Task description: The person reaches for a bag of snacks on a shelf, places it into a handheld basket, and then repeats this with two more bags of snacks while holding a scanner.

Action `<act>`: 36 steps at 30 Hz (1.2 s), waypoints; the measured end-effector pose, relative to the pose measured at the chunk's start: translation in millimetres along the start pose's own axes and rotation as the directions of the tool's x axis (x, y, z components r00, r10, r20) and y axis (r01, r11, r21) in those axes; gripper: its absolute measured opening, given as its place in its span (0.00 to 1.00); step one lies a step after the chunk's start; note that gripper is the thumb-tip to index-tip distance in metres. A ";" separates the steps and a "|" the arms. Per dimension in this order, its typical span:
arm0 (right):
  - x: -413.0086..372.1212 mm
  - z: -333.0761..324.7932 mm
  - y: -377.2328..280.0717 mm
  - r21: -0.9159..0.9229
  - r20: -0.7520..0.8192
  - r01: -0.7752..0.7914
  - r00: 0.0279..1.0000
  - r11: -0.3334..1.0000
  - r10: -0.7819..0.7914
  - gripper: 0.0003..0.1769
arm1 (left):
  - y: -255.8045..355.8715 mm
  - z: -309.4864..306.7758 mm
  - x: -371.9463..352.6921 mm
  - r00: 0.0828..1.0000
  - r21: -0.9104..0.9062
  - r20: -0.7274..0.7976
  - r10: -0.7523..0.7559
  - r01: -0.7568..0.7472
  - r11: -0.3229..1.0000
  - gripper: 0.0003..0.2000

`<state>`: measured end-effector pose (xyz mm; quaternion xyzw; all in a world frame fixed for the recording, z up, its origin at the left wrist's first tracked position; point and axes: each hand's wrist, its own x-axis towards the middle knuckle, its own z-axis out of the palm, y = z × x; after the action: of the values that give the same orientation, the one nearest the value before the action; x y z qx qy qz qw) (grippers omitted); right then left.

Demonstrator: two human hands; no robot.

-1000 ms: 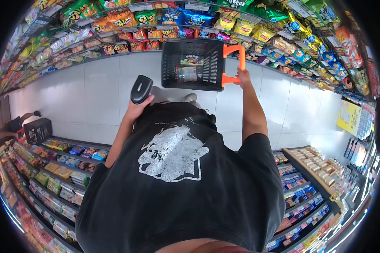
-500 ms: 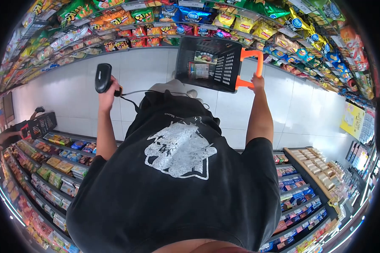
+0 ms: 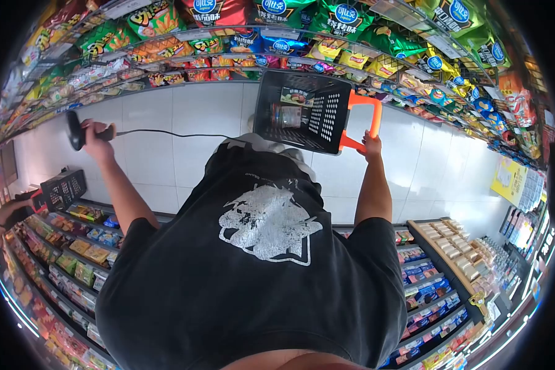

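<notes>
My left hand (image 3: 97,142) is stretched out to the left, its fingers wrapped round the grip of a black handheld barcode scanner (image 3: 74,131). A dark cable (image 3: 172,133) runs from the scanner's grip back to my waist. On the right, my right hand (image 3: 372,146) is closed on the orange handle (image 3: 377,114) of a black shopping basket (image 3: 267,102). Inside the basket lie a package with a food picture (image 3: 296,95) and a clear-looking packet (image 3: 287,116), whose kinds I cannot make out.
Shelves of chip bags (image 3: 277,46) curve across the front. Pale floor tiles (image 3: 206,105) run along the aisle. Packaged snacks (image 3: 92,246) fill racks behind me. At far left another person's arm (image 3: 12,213) is beside a black and red basket (image 3: 65,190). A yellow sign (image 3: 510,176) stands right.
My left hand has swung outward to the left with the scanner, and the cable is drawn out longer. The basket and my right hand sit slightly lower in view.
</notes>
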<state>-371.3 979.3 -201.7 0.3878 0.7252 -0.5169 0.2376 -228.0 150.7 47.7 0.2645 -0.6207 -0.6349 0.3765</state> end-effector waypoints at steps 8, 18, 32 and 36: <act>3.2 -7.7 -7.3 0.051 0.073 -0.073 0.995 0.996 0.069 0.16 | 21.6 -45.2 55.2 0.995 -0.161 -0.101 0.019 -0.035 0.986 0.02; 7.4 -13.2 6.9 0.087 0.153 0.110 0.981 0.990 -0.122 0.19 | 105.9 -130.5 -58.0 0.906 -0.302 -0.422 0.022 -0.164 0.939 0.07; -99.1 -65.2 209.4 -0.034 0.742 0.190 0.663 0.981 -0.103 0.19 | 115.3 -70.1 -170.1 0.914 -0.122 -0.400 0.070 -0.129 0.984 0.08; -95.8 -109.7 171.8 0.056 0.554 0.112 0.823 0.992 -0.125 0.18 | 110.2 -34.3 -188.6 0.934 -0.089 -0.356 -0.008 -0.026 0.996 0.03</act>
<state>-170.1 1079.7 -188.7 0.1776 0.6419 -0.6287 0.4014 -75.3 288.5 128.6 0.3547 -0.5134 -0.6027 0.4974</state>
